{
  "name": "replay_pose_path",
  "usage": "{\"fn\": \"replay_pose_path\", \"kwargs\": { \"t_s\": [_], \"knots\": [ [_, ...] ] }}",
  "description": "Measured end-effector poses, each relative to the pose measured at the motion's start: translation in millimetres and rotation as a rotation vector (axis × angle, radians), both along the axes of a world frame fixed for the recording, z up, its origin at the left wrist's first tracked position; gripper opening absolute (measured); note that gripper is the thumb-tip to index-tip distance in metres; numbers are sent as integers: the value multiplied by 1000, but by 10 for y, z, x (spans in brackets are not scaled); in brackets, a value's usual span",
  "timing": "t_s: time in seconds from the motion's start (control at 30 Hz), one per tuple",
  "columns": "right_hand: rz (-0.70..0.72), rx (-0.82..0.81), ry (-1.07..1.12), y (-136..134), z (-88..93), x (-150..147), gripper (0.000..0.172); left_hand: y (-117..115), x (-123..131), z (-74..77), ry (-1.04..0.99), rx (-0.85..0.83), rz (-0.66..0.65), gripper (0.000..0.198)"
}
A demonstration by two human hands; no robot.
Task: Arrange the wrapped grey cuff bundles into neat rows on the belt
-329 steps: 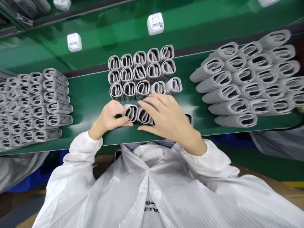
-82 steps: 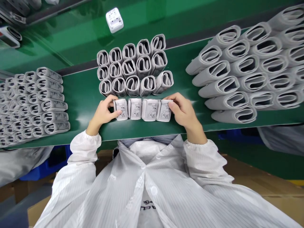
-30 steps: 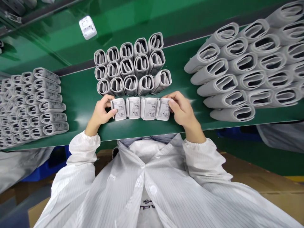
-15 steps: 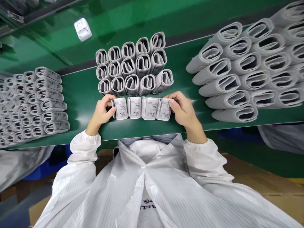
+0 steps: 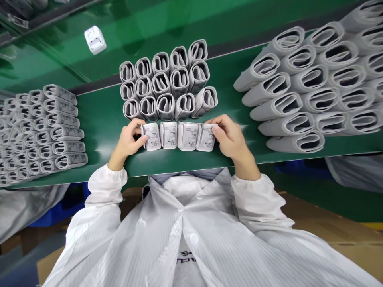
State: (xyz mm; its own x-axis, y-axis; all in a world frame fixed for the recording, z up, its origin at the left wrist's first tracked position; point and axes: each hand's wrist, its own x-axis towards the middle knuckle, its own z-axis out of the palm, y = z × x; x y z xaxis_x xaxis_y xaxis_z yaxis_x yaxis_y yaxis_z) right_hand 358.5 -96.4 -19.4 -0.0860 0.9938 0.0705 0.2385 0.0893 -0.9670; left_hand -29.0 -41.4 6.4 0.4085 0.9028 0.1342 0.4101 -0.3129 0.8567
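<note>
Several rolled grey cuffs, which look like blood-pressure cuffs, lie side by side in a short row in front of me, their printed drawings facing up. My left hand (image 5: 131, 137) pinches the left-end cuff (image 5: 152, 136) between thumb and fingers. At the other end, my right hand (image 5: 227, 135) grips the right-end cuff (image 5: 206, 138), thumb on its top face. Between them lie the middle cuffs (image 5: 188, 136), touched by neither hand. Just behind the row, a stack of rolled cuffs (image 5: 165, 107) stands with the coiled ends toward me.
On the left of the green table (image 5: 101, 103) is a large stack of rolled cuffs (image 5: 67, 131). Larger grey rolls (image 5: 284, 105) are piled at the right. Behind, a white socket-like block (image 5: 95, 40) sits on a green surface. Blue bins (image 5: 61, 211) show below the table edge.
The white block at the back has shifted left. The left-end cuff is turned slightly in my left hand. Both hands stay at the row's ends.
</note>
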Motion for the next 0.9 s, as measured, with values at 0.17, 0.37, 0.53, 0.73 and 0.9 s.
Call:
{"fn": "replay_pose_path", "kwargs": {
  "t_s": [0.17,0.37,0.53,0.73,0.9],
  "knots": [
    [-13,0,8,6,12,0,59,5,-1,-2,-3,10,2,66],
    [-32,-6,16,8,33,-8,63,1,4,6,4,11,12,65],
    [-30,-3,7,9,47,-7,63,0,2,3,-12,14,8,64],
    [-27,5,6,9,33,-2,62,6,0,0,-26,27,-1,62],
    [-28,7,-2,8,27,-1,62,10,-5,-8,-12,25,-1,62]
  ]
}}
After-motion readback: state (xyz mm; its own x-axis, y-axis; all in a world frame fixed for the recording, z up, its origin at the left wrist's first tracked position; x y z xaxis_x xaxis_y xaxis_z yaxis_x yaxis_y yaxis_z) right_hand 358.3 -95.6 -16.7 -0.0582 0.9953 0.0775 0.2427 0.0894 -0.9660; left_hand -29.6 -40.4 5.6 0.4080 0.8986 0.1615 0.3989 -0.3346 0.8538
